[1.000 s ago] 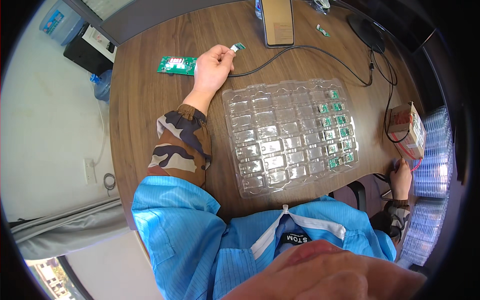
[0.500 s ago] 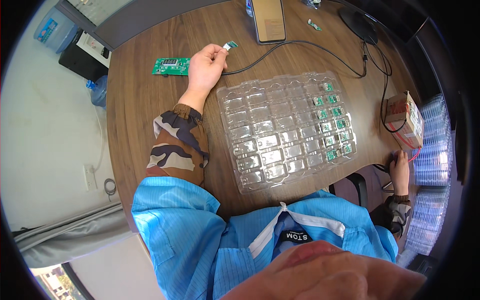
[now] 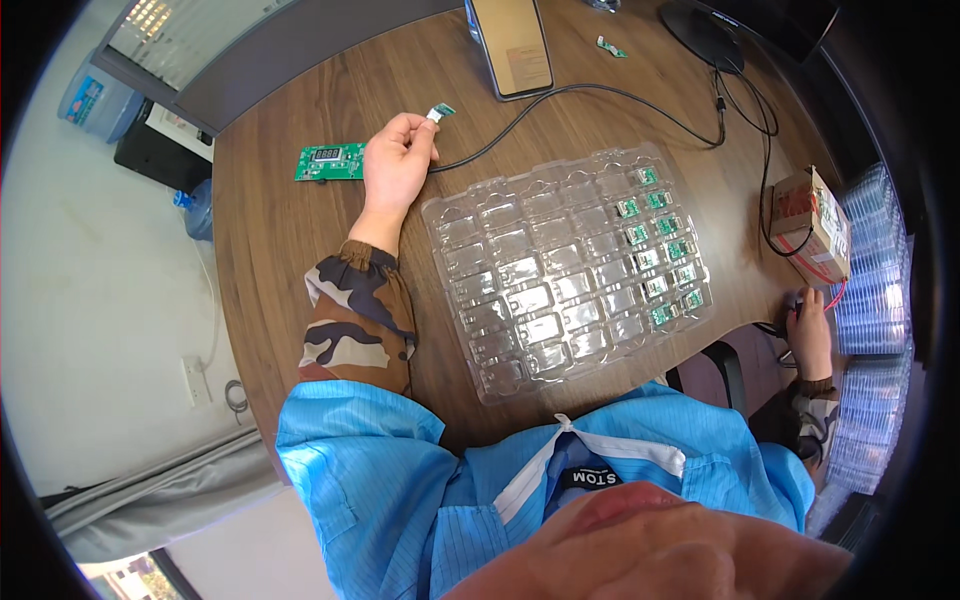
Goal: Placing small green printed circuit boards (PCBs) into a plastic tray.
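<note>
Between thumb and fingertips, my left hand pinches a small green circuit board with a white end. Under and beside that hand lies a larger green board with a digit display; its right end is hidden, and a black cable comes out past my wrist. My right hand is closed low at the table's right edge, beside a red wire; what its fingers hold is too dark to make out. A clear plastic compartment tray lies between my arms, with several small green boards in its right columns.
A phone-like slab stands upright at the back. Another small board lies to its right, near a black monitor stand. A cardboard box sits at the right edge, with stacked clear trays beyond it.
The whole view has shifted and tilted slightly. My left hand still pinches the small board near the display board, and my right hand stays beside the cardboard box.
</note>
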Demonstrator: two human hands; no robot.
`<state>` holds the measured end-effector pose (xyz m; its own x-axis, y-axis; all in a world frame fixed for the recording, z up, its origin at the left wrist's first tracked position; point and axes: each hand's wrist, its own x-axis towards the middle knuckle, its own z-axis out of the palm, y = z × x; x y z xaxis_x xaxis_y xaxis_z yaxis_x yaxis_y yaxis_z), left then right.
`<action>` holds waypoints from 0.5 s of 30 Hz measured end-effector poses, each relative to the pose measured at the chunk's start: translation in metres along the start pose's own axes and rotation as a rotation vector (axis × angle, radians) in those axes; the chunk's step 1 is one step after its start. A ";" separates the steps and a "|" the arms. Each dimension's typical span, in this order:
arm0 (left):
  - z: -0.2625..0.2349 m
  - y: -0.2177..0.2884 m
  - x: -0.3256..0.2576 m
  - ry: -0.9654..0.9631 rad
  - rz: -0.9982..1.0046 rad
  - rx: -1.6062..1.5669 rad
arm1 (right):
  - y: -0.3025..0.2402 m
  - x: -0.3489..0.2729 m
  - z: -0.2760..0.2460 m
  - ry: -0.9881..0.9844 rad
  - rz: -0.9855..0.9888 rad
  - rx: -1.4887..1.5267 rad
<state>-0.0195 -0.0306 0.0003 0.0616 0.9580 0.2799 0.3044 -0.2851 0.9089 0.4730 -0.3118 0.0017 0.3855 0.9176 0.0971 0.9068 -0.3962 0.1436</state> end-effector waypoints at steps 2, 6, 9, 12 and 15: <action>0.003 -0.002 0.001 0.001 -0.002 -0.035 | -0.020 0.007 -0.032 0.036 0.020 -0.161; -0.001 -0.001 -0.002 -0.001 -0.010 0.002 | -0.117 0.052 -0.113 -0.024 -0.145 -0.043; -0.007 -0.003 -0.005 0.016 -0.027 0.035 | -0.192 0.098 -0.127 0.236 -0.632 0.264; -0.002 0.007 -0.005 0.008 -0.029 0.044 | -0.250 0.151 -0.112 0.527 -0.928 0.368; 0.003 0.014 -0.006 -0.001 -0.030 0.049 | -0.292 0.201 -0.090 0.753 -0.982 0.342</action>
<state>-0.0130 -0.0400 0.0104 0.0528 0.9661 0.2528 0.3521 -0.2549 0.9006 0.2707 -0.0149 0.0676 -0.5557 0.5292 0.6412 0.7949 0.5641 0.2235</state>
